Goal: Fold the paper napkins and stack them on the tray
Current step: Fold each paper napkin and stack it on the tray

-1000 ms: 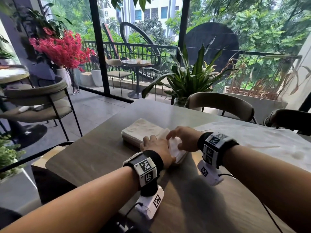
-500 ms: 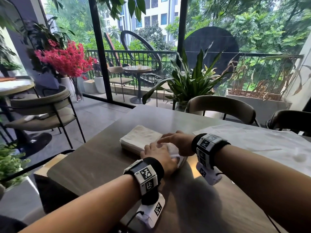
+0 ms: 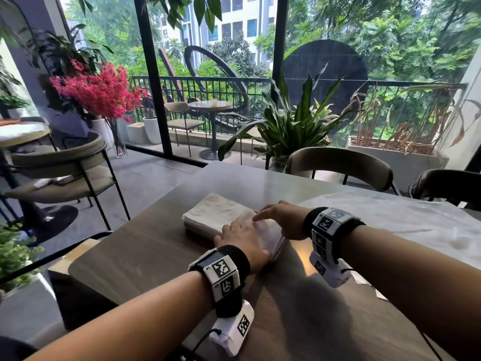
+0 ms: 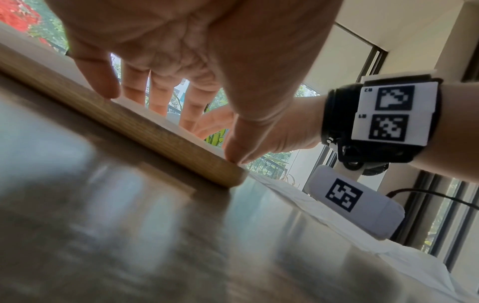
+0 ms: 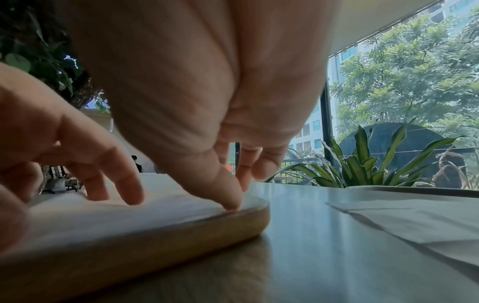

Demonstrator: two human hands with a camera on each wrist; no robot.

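Head view: both hands rest on the wooden tray [image 3: 278,252], which lies on the bench [image 3: 145,256]. The left hand [image 3: 243,237] lies flat, fingers extended, on the folded napkin [image 3: 268,234] at the near end of the tray. The right hand [image 3: 282,217] presses the same napkin from the right side of the tray, index finger pointing toward the napkin stack [image 3: 216,212] at the tray's far end. Half a second ago the right hand lay further over the napkin; it has since drawn back toward the tray's right edge. One second ago it sat higher with the fingers more curled. Judgement: the napkin is placed and is being flattened; release is the probable next step. Unfolded paper sheets [image 3: 406,220] lie to the right of the tray, so more folding remains.

Left wrist view: left hand [image 4: 181,61] spread open, fingertips [image 4: 106,90] touching the napkin along the tray [image 4: 145,127] edge, thumb tip at the tray corner. Nothing is gripped.

Right wrist view: right hand [image 5: 194,102] open, thumb tip and fingertips [image 5: 230,201] pressing the white napkin [image 5: 116,217] onto the tray [image 5: 181,235]. Nothing is gripped.

Markings: the wrist bands [image 3: 222,273] carry black-and-white square code tags. Small characters beside them are too small to read. No brand is visible.
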